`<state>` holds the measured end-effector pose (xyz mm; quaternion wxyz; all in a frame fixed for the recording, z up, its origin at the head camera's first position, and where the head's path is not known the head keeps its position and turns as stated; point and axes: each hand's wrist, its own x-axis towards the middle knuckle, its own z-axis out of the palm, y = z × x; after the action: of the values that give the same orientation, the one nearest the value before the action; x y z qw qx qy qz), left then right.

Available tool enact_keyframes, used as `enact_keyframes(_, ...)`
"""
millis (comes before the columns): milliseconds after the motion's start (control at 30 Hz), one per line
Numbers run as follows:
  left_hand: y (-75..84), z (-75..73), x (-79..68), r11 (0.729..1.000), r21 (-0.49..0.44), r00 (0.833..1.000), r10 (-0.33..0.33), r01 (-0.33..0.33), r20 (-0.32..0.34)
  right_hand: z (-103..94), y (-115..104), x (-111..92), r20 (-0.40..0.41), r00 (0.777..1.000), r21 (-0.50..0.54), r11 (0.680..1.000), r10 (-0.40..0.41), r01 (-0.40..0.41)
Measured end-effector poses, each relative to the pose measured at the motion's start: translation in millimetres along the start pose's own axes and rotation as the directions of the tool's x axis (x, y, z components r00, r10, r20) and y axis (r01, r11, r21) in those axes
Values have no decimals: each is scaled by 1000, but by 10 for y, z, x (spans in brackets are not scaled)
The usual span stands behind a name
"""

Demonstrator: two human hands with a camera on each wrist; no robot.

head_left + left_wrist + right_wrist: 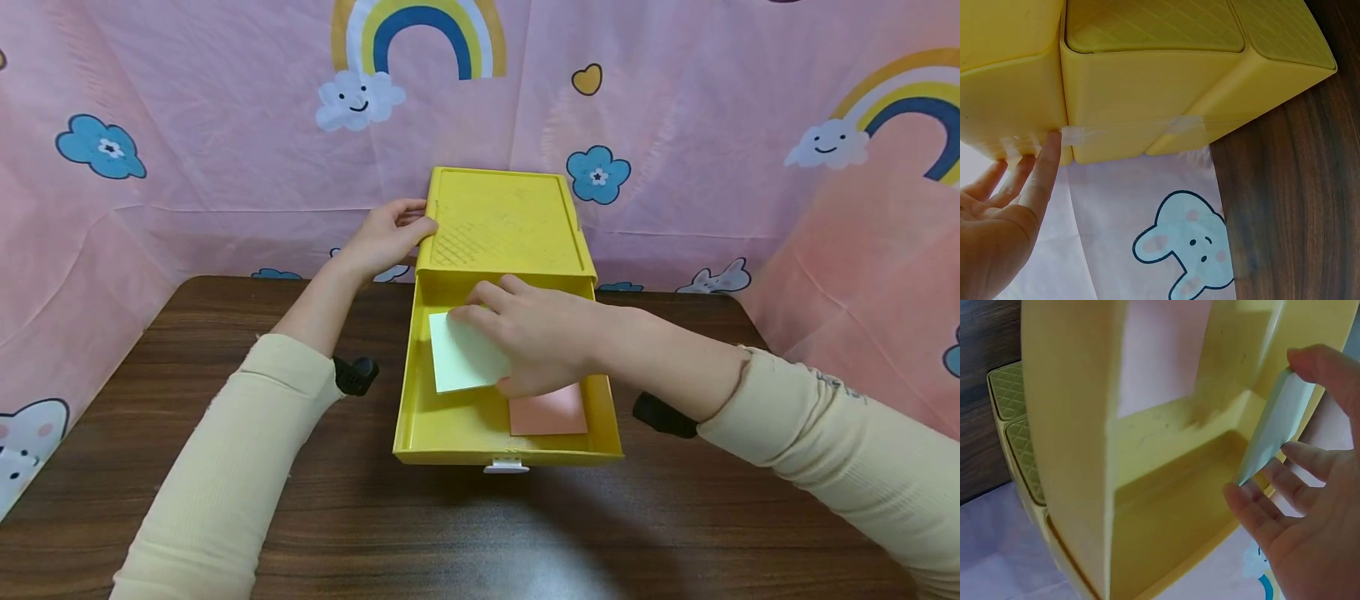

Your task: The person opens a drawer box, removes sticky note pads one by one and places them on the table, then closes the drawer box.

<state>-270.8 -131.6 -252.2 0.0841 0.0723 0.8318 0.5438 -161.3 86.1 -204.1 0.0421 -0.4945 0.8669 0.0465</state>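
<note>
A yellow drawer box point(510, 218) stands on the table with its drawer point(457, 429) pulled out toward me. My right hand point(536, 333) reaches into the drawer and pinches a pale green sticky note pad point(465, 358) between thumb and fingers; in the right wrist view the pad point(1275, 422) is tilted on edge. A pink sticky note pad point(551, 412) lies flat at the drawer's right side, partly under my right hand. My left hand point(386, 237) rests against the box's left side, thumb at the top edge. In the left wrist view its fingertips point(1054, 140) touch the yellow side.
A white handle point(507, 467) sticks out from the drawer's front. The dark wooden table point(337, 517) spreads around the box. Behind it hangs a pink cloth point(480, 125) with rainbows, flowers and rabbits. Clear tape point(1129, 127) runs along the box's side.
</note>
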Motion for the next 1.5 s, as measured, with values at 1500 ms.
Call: enact_keyframes(1500, -14, -15, 5, 1000, 1, 1000, 19, -19, 17, -31, 554, -891, -138, 973, 98, 980, 185, -172)
